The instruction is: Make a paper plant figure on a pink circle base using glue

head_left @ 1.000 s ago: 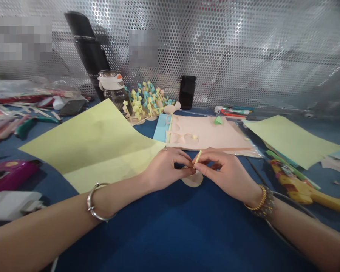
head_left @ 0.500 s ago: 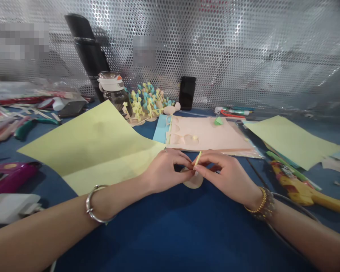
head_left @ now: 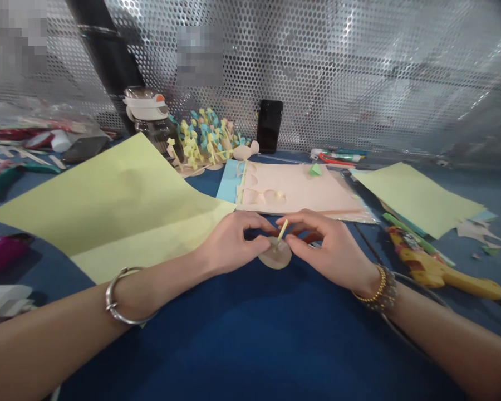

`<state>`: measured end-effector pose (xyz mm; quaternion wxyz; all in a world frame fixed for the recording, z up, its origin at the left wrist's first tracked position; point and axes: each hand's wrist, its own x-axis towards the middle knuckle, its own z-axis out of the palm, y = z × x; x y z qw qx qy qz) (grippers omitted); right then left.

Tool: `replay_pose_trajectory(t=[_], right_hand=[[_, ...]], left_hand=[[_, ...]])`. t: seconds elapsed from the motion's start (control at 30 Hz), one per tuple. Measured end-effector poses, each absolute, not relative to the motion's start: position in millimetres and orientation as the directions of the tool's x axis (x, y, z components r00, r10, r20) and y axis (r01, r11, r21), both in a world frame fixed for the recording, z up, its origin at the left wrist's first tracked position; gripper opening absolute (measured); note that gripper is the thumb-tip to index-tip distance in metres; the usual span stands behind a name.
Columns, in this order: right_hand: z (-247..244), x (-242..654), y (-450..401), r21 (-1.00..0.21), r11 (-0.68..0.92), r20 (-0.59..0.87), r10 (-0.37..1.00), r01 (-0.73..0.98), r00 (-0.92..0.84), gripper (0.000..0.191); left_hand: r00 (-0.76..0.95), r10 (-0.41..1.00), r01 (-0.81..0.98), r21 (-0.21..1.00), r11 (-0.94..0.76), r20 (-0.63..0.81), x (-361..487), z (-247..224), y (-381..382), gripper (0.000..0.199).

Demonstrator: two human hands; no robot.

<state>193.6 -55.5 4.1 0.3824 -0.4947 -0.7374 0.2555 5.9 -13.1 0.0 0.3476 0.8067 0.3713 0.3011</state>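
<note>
Paper strip [head_left: 281, 230] upright on tan disc [head_left: 274, 255]

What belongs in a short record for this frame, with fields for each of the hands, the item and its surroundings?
Left hand: fingertips beside the disc, contact unclear
Right hand: fingertips at the strip's base, contact unclear
Item: yellow paper strip standing, slightly tilted, on a tan paper disc
Surface: blue mat
Nearby: pale green paper sheet, pink card, black phone

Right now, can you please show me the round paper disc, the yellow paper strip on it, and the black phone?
Round paper disc [head_left: 274, 259], head view, lower part.
Yellow paper strip [head_left: 281, 230], head view, middle.
Black phone [head_left: 269, 126], head view, screen.
</note>
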Motion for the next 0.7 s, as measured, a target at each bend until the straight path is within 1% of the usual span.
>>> replay_pose_trajectory(t=[0.17, 0.33, 0.57, 0.7], right_hand=[[4.3, 195.8, -56.7, -0.763, 0.373, 0.324, 0.928, 0.528, -0.187, 0.030], [4.2, 196.8, -58.0, -0.788, 0.386, 0.344, 0.922, 0.481, -0.177, 0.038], [0.1, 200.2, -56.9, -0.823, 0.384, 0.349, 0.923, 0.419, -0.162, 0.032], [-1.0, 200.4, -56.3, -0.822, 0.390, 0.351, 0.921, 0.415, -0.171, 0.031]], left_hand=[[0.552, 0.811, 0.398, 0.793, -0.461, 0.194, 5.6, 2.0, -13.2, 0.030], [0.546, 0.820, 0.398, 0.807, -0.436, 0.173, 4.6, 4.0, -14.1, 0.029], [0.584, 0.792, 0.394, 0.790, -0.470, 0.179, 4.7, 2.8, -14.4, 0.027], [0.637, 0.744, 0.393, 0.744, -0.540, 0.203, 5.2, 2.2, -15.1, 0.022]])
